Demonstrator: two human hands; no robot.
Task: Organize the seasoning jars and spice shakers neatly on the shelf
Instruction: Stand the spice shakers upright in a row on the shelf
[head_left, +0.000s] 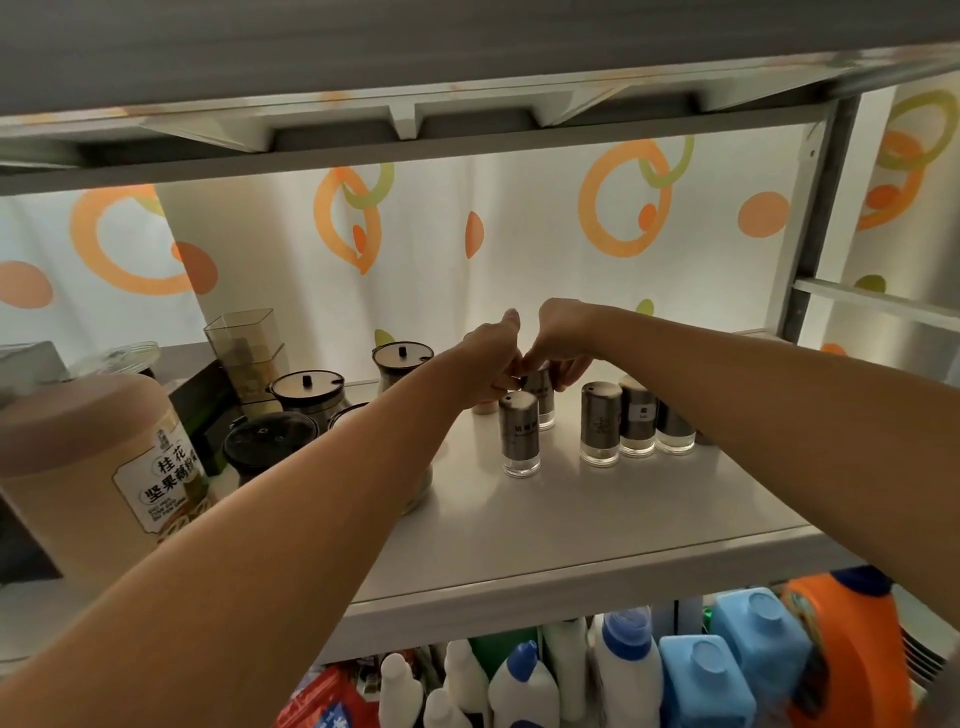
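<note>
White cloth (519, 208) printed with orange rings hangs behind the whole rack. Below it the white shelf (597, 525) carries everything: at its left end a big tan tub (88, 467) with a printed label, then a cluster of dark-lidded jars (309, 389) standing close together. Under the shelf stand cleaning bottles (628, 670) in white, blue and orange. Both arms reach to mid-shelf, where the left hand (488, 364) and right hand (561, 338) meet, knuckles touching. The right one's fingers curl down over the top of the rear shaker (541, 400); the left is curled with thumb raised, and whether it grips anything cannot be told. Just before them stands the front shaker (519, 434), upright, and to the right a row of three shakers (638, 415), side by side
</note>
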